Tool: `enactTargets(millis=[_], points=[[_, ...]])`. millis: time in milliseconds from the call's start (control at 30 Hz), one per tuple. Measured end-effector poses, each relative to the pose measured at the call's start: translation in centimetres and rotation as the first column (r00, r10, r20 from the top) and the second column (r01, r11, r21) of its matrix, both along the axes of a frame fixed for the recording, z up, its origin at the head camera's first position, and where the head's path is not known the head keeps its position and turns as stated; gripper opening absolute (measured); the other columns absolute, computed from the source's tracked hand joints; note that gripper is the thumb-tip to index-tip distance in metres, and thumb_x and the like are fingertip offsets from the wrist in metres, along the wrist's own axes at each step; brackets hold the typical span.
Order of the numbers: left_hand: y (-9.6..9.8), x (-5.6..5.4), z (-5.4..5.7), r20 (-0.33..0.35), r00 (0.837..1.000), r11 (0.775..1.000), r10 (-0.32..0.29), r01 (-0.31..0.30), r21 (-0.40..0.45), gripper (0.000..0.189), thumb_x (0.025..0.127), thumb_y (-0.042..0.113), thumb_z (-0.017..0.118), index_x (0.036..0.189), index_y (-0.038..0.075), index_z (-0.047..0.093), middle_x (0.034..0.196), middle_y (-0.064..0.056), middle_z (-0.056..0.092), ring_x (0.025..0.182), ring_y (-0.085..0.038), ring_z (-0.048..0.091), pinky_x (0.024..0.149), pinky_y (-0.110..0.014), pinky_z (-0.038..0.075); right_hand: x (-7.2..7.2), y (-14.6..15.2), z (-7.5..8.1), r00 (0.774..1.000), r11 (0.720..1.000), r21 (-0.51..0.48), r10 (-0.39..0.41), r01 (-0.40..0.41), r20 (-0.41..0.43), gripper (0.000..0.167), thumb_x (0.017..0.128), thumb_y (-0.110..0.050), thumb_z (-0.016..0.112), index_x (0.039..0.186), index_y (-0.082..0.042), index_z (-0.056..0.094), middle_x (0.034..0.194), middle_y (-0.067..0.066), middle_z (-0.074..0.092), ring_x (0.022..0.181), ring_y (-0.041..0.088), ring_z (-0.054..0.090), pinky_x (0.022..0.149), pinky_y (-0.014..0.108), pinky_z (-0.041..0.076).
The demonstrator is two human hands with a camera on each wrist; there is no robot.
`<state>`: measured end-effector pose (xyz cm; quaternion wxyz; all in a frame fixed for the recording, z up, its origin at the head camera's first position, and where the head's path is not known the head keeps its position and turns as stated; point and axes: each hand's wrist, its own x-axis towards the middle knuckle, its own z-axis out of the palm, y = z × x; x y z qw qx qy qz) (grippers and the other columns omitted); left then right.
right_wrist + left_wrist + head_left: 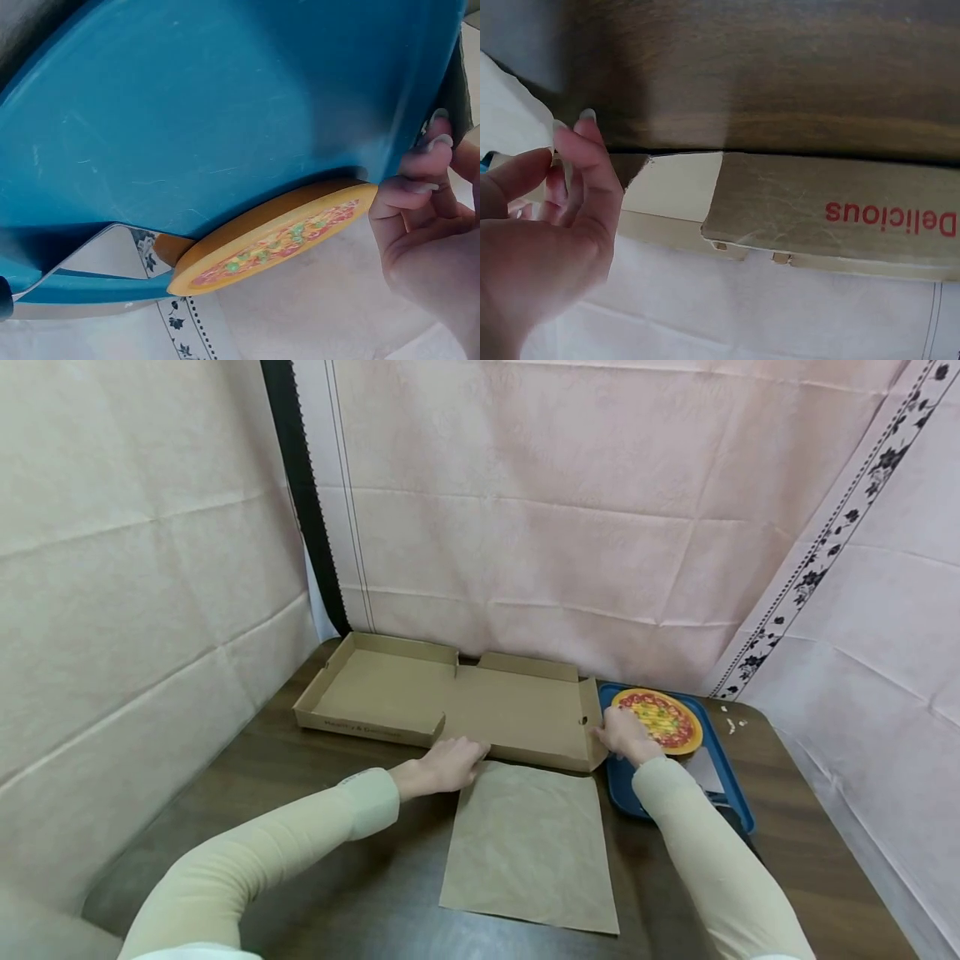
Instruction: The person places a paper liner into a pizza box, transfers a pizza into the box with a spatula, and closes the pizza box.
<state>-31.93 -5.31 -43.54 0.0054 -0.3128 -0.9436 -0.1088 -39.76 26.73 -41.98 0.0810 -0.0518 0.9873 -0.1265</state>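
An unfolded cardboard pizza box (pixel 517 702) lies flat at the back of the table, its tray half on the left and its lid half on the right. My left hand (pixel 447 766) pinches the front edge of the lid half, close to the fold; in the left wrist view the thumb meets the curled fingers there. At the lid's right side flap, my right hand (pixel 626 733) grips the cardboard with bent fingers (pixel 431 161). Red lettering on the box front (pixel 885 217) shows in the left wrist view. A sheet of brown paper (pixel 532 852) lies before the lid.
Right of the box stands a blue tray (pixel 731 768) with a toy pizza (pixel 678 727) on it. A metal pizza server (pixel 97 259) lies on the tray beside the pizza. Cloth curtains (pixel 525 527) hang behind and on both sides. Small white scraps (pixel 732 725) lie near the back right corner.
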Motion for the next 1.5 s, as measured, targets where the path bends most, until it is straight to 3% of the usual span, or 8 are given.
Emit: enactTargets(millis=[167, 433, 567, 733, 900, 1133, 1333, 1500], points=[[-0.1, -0.2, 0.3, -0.003, 1.000, 0.994, -0.024, 0.024, 0.106, 0.016, 0.088, -0.004, 0.057, 0.078, 0.007, 0.055, 0.067, 0.003, 0.047, 0.058, -0.009, 0.039, 0.050, -0.021, 0.033, -0.1, -0.3, 0.2, 1.000, 1.000, -0.002, 0.000, 0.000, -0.005, 0.032, 0.097, -0.019, 0.057, 0.068, -0.005, 0.061, 0.057, 0.008, 0.059, 0.047, 0.017, 0.062, 0.045, 0.028, 0.051], [0.1, -0.7, 0.8, -0.007, 0.999, 0.984, -0.050, 0.051, 0.171, 0.016, 0.085, -0.007, 0.060, 0.078, 0.002, 0.070, 0.077, -0.008, 0.069, 0.062, -0.010, 0.048, 0.060, -0.025, 0.045, -0.1, -0.7, 0.3, 0.999, 1.000, 0.006, 0.011, -0.011, -0.032, 0.035, 0.097, -0.015, 0.053, 0.065, -0.004, 0.062, 0.055, 0.008, 0.060, 0.046, 0.017, 0.060, 0.045, 0.028, 0.050], [0.0, -0.9, 1.5, 0.085, 0.994, 0.965, -0.072, 0.048, 0.258, 0.016, 0.089, -0.007, 0.058, 0.082, -0.002, 0.072, 0.082, -0.013, 0.071, 0.054, -0.009, 0.056, 0.056, -0.022, 0.049, -0.1, -1.1, 0.6, 0.999, 1.000, 0.006, 0.026, -0.026, -0.029, 0.032, 0.095, -0.010, 0.052, 0.066, -0.003, 0.064, 0.055, 0.007, 0.059, 0.046, 0.018, 0.060, 0.045, 0.027, 0.050], [-0.1, -1.1, 2.4, 0.173, 0.980, 0.931, -0.102, 0.033, 0.364, 0.019, 0.090, -0.009, 0.055, 0.076, -0.006, 0.068, 0.075, -0.017, 0.070, 0.045, -0.015, 0.061, 0.044, -0.018, 0.050, -0.2, -1.4, 0.8, 1.000, 1.000, 0.006, 0.014, -0.014, -0.013, 0.029, 0.094, -0.007, 0.052, 0.068, -0.004, 0.063, 0.057, 0.008, 0.058, 0.048, 0.019, 0.060, 0.045, 0.027, 0.051], [-0.4, -1.5, 3.1, 0.207, 0.974, 0.920, -0.095, 0.007, 0.392, 0.022, 0.091, -0.006, 0.057, 0.070, -0.007, 0.060, 0.062, -0.015, 0.063, 0.047, -0.026, 0.064, 0.042, -0.021, 0.050, -0.1, -1.5, 0.9, 1.000, 1.000, 0.002, 0.010, -0.010, 0.000, 0.026, 0.094, -0.007, 0.052, 0.072, -0.002, 0.065, 0.061, 0.009, 0.059, 0.050, 0.019, 0.061, 0.045, 0.025, 0.051], [-0.7, -2.0, 4.0, 0.258, 0.963, 0.914, -0.072, -0.040, 0.404, 0.017, 0.093, -0.001, 0.058, 0.078, -0.003, 0.066, 0.065, -0.015, 0.067, 0.053, -0.034, 0.066, 0.044, -0.023, 0.051, 0.0, -1.7, 1.0, 1.000, 1.000, -0.001, 0.003, -0.003, -0.007, 0.026, 0.094, -0.007, 0.051, 0.072, -0.002, 0.065, 0.062, 0.010, 0.060, 0.049, 0.019, 0.061, 0.044, 0.024, 0.050], [-1.2, -2.5, 4.6, 0.246, 0.966, 0.904, -0.081, -0.033, 0.427, 0.015, 0.092, 0.001, 0.060, 0.079, -0.003, 0.068, 0.061, -0.014, 0.066, 0.051, -0.034, 0.066, 0.043, -0.023, 0.051, 0.0, -1.8, 0.9, 1.000, 1.000, 0.006, -0.013, 0.013, -0.004, 0.027, 0.095, -0.008, 0.051, 0.072, -0.003, 0.065, 0.064, 0.011, 0.061, 0.050, 0.020, 0.062, 0.045, 0.025, 0.051], [-1.8, -3.1, 5.1, 0.247, 0.966, 0.898, -0.074, -0.043, 0.438, 0.018, 0.092, 0.001, 0.060, 0.075, -0.002, 0.067, 0.055, -0.012, 0.064, 0.047, -0.030, 0.064, 0.047, -0.032, 0.055, 0.0, -1.7, 0.5, 1.000, 1.000, -0.001, -0.020, 0.020, 0.007, 0.027, 0.095, -0.009, 0.050, 0.074, -0.002, 0.066, 0.065, 0.011, 0.061, 0.052, 0.021, 0.061, 0.047, 0.025, 0.052]])
